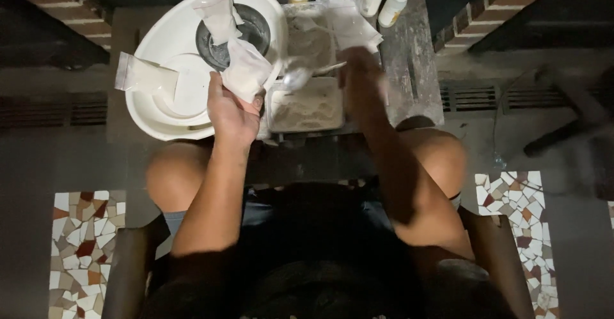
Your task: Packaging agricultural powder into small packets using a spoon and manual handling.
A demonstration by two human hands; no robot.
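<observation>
Dim brick walls stand behind a small dark counter (419,70). The left hand (231,111) squeezes its grip around a little white powder bag (246,70) beside the white basin (153,111), likely the filling step. The right hand (361,76) is a blur above the powder tray (306,107), its grip unclear; next it must aim carefully.

I see the scene through one camera only, worn on the head and aimed almost straight down, so no second view shares any of it. The person's lap and knees fill the lower middle of the frame, both forearms running upward from there to the left hand (231,111) and the blurred right hand (359,76) at centre. The small worktable (416,57) lies in the upper middle, near enough to show the white basin (160,111) at upper left. Mosaic floor tiles (83,255) occupy the lower corners, brickwork the top corners.
</observation>
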